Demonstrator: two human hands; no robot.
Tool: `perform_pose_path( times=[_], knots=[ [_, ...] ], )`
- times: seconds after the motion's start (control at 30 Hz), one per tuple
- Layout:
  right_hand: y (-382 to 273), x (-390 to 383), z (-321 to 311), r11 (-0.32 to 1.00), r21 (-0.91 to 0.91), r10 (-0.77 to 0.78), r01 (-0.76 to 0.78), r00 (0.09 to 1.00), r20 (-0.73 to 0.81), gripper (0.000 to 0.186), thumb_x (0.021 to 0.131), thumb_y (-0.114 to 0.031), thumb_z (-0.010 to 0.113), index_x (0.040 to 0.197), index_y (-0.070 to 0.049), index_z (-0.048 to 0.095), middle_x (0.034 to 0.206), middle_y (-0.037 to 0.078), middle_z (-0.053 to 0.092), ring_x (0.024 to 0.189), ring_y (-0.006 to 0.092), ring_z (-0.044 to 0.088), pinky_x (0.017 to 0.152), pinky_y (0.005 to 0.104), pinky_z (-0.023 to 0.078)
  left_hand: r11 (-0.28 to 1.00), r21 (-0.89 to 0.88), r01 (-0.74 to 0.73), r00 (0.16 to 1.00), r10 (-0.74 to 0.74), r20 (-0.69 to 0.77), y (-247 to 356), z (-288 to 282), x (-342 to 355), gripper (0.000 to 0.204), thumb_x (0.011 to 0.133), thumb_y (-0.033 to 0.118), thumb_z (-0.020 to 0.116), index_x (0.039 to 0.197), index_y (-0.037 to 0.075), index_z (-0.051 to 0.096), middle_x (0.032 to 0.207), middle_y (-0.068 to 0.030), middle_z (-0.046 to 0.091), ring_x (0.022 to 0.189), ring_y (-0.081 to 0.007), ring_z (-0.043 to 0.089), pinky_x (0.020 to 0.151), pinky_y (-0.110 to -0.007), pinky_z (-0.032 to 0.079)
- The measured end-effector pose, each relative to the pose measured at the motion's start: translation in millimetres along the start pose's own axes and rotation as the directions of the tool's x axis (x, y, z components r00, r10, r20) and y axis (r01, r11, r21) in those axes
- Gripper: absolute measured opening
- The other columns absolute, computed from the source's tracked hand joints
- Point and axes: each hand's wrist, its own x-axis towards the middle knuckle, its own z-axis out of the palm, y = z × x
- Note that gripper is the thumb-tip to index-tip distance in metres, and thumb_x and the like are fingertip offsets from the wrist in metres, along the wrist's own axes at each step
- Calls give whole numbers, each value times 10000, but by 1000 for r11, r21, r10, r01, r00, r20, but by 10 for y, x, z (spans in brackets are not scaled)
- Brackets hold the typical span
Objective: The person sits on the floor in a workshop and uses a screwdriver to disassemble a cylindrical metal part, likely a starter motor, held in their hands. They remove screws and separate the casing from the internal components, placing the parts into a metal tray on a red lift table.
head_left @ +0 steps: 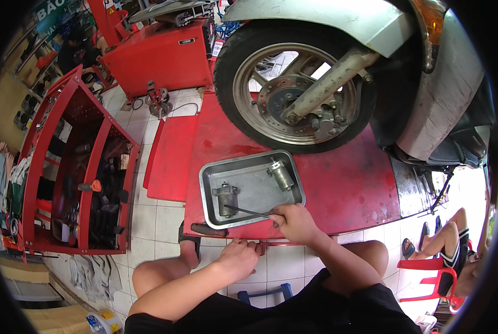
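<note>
My right hand is closed on a thin dark metal rod; the end inside the fist is hidden. The rod's tip points left and meets the side of a cylindrical starter motor, or appears to. That motor stands in the left part of a shallow metal tray. A second, similar starter motor leans in the tray's right part. My left hand is curled at the front edge of the red platform, below the tray, and its inner side is hidden.
A motorcycle's front wheel stands behind the tray. A dark-handled tool lies at the platform's front edge. At left is a red tool cart, with a red cabinet beyond. Someone sits on a red chair at right.
</note>
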Motion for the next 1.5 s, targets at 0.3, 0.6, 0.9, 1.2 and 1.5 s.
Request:
perform_pose_path(
  times=[0.3, 0.6, 0.9, 1.2, 1.5],
  knots=[
    [30, -91, 36, 949, -287, -127, 127, 992, 16, 174, 885, -220, 649, 880, -50, 686, 768, 181, 675, 747, 381, 673, 650, 488, 529, 1000, -6, 0, 1000, 0, 29, 20, -58, 7, 591, 796, 349, 756, 1223, -14, 570, 1139, -159, 623, 1066, -313, 628, 923, -464, 487],
    [31, -80, -50, 935, -343, -79, 94, 995, 58, 211, 881, -266, 654, 879, -61, 701, 741, 180, 672, 719, 386, 674, 637, 487, 531, 1000, -9, -4, 999, 5, 34, 11, -47, 29, 604, 795, 352, 754, 1239, -12, 567, 1154, -165, 619, 1076, -319, 622, 911, -462, 489],
    [29, -54, -136, 890, -454, 3, -38, 997, -78, 241, 891, -267, 636, 805, -52, 704, 715, 207, 665, 702, 396, 671, 643, 501, 529, 1000, 12, -5, 1000, 5, -1, 3, 6, 23, 560, 789, 352, 758, 1176, -11, 581, 1117, -160, 627, 1055, -312, 631, 902, -458, 492],
    [41, -53, -92, 991, -71, 124, -117, 986, 111, 269, 951, -250, 560, 866, -61, 731, 810, 207, 687, 834, 414, 667, 764, 502, 525, 1000, 1, -10, 1000, 10, 1, 11, -19, 24, 567, 784, 355, 762, 1178, -10, 580, 1122, -162, 627, 1053, -309, 632, 899, -447, 496],
    [-47, 2, -40, 982, 6, 185, -187, 974, 131, 289, 949, -267, 561, 884, -48, 738, 847, 218, 693, 857, 408, 670, 798, 498, 520, 1000, 22, -2, 999, 1, 43, -1, 7, 23, 595, 789, 376, 756, 1206, -7, 572, 1137, -159, 625, 1059, -309, 632, 910, -463, 492]
  ],
)
